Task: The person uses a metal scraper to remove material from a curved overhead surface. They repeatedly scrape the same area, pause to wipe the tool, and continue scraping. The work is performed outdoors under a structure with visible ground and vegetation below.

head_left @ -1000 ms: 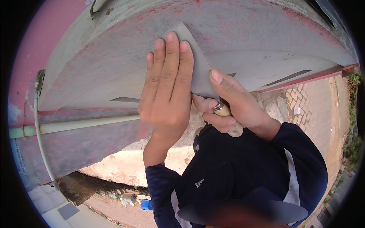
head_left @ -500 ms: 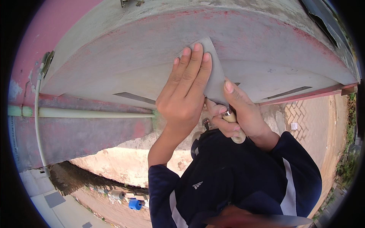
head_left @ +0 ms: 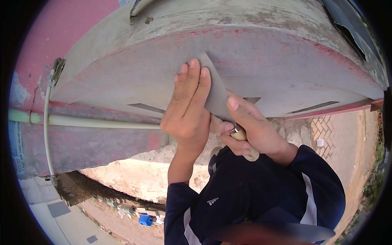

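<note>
My right hand [head_left: 259, 128] is closed around the pale wooden handle of a putty knife [head_left: 218, 94], with the thumb up against the base of its grey metal blade. The fingers of my left hand [head_left: 183, 108] are stretched out flat over the blade's left side, close together. The blade points up and to the left, its flat lying along the grey wall surface [head_left: 261, 61]. Traces of pink and red paint show on that surface, mostly along its upper edge. The blade's left edge is hidden under my left fingers.
Dark slots [head_left: 314, 107] are cut in the lower part of the surface. To the left, a pale pipe [head_left: 102, 122] runs across and a thin conduit [head_left: 46, 134] runs upright. Paving [head_left: 323, 130] lies at lower right; a blue container [head_left: 145, 220] stands far below left.
Both hands and the putty knife have slid left along the grey surface. My left hand's flat contact and my right hand's grip are unchanged. The view has tilted slightly upward.
</note>
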### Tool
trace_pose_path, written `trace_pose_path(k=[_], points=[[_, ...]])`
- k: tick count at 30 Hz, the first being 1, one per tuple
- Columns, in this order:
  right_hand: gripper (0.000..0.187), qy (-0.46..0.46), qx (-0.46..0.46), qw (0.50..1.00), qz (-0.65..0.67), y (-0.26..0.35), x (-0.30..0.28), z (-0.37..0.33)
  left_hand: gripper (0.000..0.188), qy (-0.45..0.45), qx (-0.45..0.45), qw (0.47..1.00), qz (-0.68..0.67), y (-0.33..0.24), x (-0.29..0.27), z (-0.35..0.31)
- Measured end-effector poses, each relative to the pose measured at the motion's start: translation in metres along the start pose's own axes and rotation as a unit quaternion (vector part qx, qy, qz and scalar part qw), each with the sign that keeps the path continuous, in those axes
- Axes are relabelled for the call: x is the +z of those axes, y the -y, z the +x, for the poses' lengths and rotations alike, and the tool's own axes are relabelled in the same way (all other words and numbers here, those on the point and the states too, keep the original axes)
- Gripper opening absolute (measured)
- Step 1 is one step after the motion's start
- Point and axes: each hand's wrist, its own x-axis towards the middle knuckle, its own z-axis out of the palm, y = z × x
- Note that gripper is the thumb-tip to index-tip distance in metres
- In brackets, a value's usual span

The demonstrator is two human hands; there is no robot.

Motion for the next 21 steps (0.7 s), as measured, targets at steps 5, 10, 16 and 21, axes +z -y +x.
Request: trace_pose_path(k=[5, 10, 16, 21], points=[[0.061, 0.045, -0.025, 0.998, 0.021, -0.007, -0.007, 0.0, 0.043, -0.014, 0.017, 1.0, -0.001, 0.002, 0.004, 0.004], [0.061, -0.004, -0.002, 1.0, 0.027, 0.002, -0.018, -0.026, 0.039, 0.062, 0.056, 0.996, 0.008, -0.025, 0.012, -0.003], [0.061, 0.004, -0.022, 1.0, 0.022, 0.001, -0.021, -0.024, 0.036, 0.024, 0.028, 0.999, 0.012, -0.02, 0.013, 0.003], [0.063, 0.013, -0.042, 0.998, 0.043, 0.0, -0.012, -0.023, 0.037, 0.07, 0.07, 0.995, 0.018, -0.021, 0.002, 0.016]])
